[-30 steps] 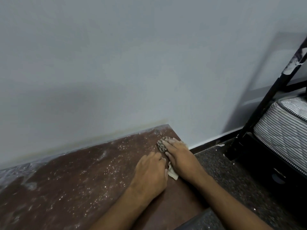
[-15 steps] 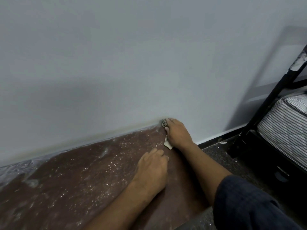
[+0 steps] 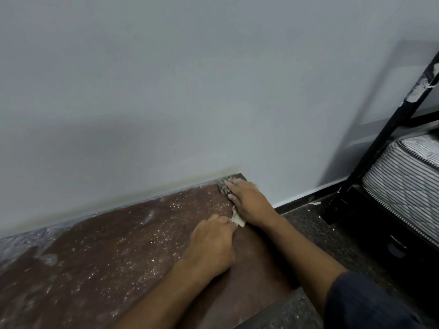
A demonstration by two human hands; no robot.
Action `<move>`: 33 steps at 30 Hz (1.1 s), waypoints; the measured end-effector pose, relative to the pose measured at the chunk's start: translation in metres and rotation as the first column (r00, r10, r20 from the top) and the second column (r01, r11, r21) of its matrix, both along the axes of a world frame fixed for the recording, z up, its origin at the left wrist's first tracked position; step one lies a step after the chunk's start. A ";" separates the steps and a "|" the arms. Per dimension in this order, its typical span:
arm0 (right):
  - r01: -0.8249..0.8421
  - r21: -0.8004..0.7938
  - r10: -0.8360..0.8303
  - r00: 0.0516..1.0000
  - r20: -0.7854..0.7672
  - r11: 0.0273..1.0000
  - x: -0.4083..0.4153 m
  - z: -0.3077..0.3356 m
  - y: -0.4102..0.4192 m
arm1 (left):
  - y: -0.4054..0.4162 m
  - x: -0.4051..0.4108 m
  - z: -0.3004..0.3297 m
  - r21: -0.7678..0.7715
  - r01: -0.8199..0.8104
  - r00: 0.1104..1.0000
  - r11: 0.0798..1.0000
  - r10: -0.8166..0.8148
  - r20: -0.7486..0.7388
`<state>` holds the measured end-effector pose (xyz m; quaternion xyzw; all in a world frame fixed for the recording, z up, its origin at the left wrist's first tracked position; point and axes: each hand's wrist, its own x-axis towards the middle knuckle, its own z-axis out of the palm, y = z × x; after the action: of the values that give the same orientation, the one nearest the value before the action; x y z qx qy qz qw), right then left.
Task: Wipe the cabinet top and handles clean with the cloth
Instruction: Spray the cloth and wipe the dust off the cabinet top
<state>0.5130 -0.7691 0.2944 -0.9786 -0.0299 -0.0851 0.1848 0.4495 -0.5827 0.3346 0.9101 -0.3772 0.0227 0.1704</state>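
Note:
The brown cabinet top (image 3: 123,252) runs along the wall, speckled with white dust and grit. My right hand (image 3: 249,200) presses a dirty patterned cloth (image 3: 224,186) flat at the far right corner, close to the wall. Only the cloth's grey front end and a pale tail (image 3: 238,219) show from under that hand. My left hand (image 3: 211,243) rests palm down on the top just behind, its fingertips touching the cloth's tail. No cabinet handles are in view.
A grey wall (image 3: 190,91) rises straight from the cabinet's back edge. Right of the cabinet lies dark speckled floor (image 3: 316,233). A black metal bed frame (image 3: 380,148) with a striped mattress (image 3: 408,181) stands at the right.
My right hand pushed the cloth up into the back corner, then drew back slightly toward me. My left hand stayed nearly in place on the top.

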 end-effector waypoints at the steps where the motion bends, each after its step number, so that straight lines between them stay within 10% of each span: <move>1: -0.007 0.011 0.007 1.000 0.002 1.000 -0.020 0.000 0.001 | 0.004 0.000 -0.002 -0.086 -0.028 0.999 0.996 0.025 -0.039; 6: 0.027 0.074 -0.030 0.999 0.039 0.997 -0.138 -0.009 0.036 | 0.021 -0.006 -0.021 -0.421 -0.206 0.978 0.883 0.174 -0.115; 10: -0.151 0.026 0.150 0.989 0.013 0.988 -0.178 -0.011 0.060 | 0.020 -0.019 -0.022 -0.335 -0.155 0.986 0.929 0.124 -0.114; 17: 0.213 -0.019 -0.210 0.974 0.082 0.977 -0.114 -0.010 0.020 | 0.026 -0.036 -0.015 -0.236 -0.134 0.991 0.963 0.124 -0.056; 23: -0.001 0.036 -0.002 0.997 0.077 0.999 -0.176 -0.016 0.063 | 0.025 -0.038 -0.019 -0.240 -0.105 0.994 0.965 0.094 -0.057; 29: 0.334 0.007 -0.333 0.938 0.097 0.943 -0.139 -0.008 -0.003 | 0.026 -0.048 -0.015 -0.163 -0.052 0.999 0.985 0.051 -0.012; 33: 0.206 -0.031 -0.200 0.971 0.134 0.978 -0.168 -0.013 0.052 | 0.020 -0.050 -0.014 -0.201 -0.070 0.998 0.977 0.068 -0.020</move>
<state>0.3451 -0.7171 0.2812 -0.9728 0.0564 -0.1666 0.1510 0.3994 -0.5629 0.3204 0.9008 -0.3400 0.0606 0.2633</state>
